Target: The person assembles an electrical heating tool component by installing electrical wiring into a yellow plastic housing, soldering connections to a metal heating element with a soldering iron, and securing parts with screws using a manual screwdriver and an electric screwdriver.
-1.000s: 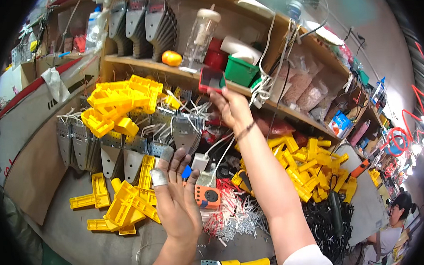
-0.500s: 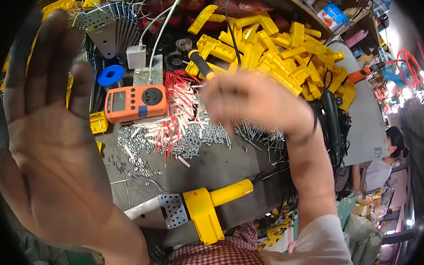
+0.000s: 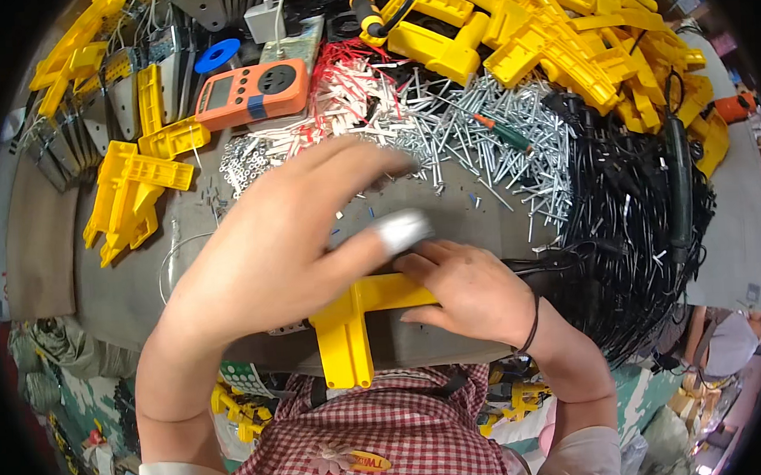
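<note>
On the bench just before me lies a yellow T-shaped plastic tool housing [image 3: 343,338] with a tubular handle. My right hand [image 3: 474,293] is closed around the outer end of that handle, thumb on the near side and fingers on the far side. Above the housing hovers my left hand [image 3: 277,234], slightly blurred, its fingers and thumb apart and nothing seen between them. White or silvery wrapping covers the thumb tip. This hand hides most of the metal part left of the housing. A black cable [image 3: 545,263] runs off beyond my right hand.
Loose screws [image 3: 444,131], red-and-white sleeves [image 3: 351,93] and nuts [image 3: 243,163] lie across the bench. An orange meter [image 3: 252,94], a yellow-and-black handled tool [image 3: 364,10] and a green screwdriver [image 3: 504,132] are farther back. Yellow housings [image 3: 551,35] pile up right, beside bundled black cables [image 3: 619,199].
My left hand has come down from close to the camera to over the housing. My right hand has moved from near the yellow-and-black tool to the housing's handle. The view has shifted.
</note>
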{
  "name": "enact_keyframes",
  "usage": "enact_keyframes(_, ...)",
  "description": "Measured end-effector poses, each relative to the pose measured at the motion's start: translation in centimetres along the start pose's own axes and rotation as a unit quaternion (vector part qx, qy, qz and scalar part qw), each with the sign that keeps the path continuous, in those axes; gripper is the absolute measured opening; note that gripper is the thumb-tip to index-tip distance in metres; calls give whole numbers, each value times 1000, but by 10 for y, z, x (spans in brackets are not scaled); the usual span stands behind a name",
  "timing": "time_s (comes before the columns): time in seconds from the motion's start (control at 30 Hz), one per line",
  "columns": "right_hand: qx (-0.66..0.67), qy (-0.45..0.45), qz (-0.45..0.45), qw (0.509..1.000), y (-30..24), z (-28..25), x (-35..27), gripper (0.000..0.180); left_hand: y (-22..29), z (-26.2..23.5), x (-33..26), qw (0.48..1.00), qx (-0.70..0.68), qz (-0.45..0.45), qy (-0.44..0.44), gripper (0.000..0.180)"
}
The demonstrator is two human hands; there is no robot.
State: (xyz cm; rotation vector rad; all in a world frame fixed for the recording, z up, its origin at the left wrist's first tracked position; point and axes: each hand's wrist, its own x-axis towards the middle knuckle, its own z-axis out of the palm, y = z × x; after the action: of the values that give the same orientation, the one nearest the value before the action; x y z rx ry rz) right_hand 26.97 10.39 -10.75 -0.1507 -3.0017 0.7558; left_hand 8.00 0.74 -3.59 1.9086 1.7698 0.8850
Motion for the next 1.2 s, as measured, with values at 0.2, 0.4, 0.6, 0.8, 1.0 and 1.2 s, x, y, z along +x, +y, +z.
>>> enact_keyframes(0.2,-87,40,48,994,-17,26,13,39,-54,41,-77,997,60,-53,21,36)
enact_keyframes(0.4,-131,3,36,991,-12,20,19,36,-30,29,-60,984,176,-23,2,58)
enact_keyframes(0.6,-91,-6,20,996,0,8,22,31,-13,59,-57,979,162,-48,-111,64)
enact_keyframes(0.8,-131,148,-22,980,53,-18,57,16,-6,67,-53,981,170,-43,-86,59)
enact_keyframes(1.0,-159,98,-15,982,50,-2,76,16,-39,46,-33,985,150,-41,-70,35)
enact_keyframes(1.2,56,145,71,985,54,-5,69,11,-73,39,-10,948,309,32,-65,17)
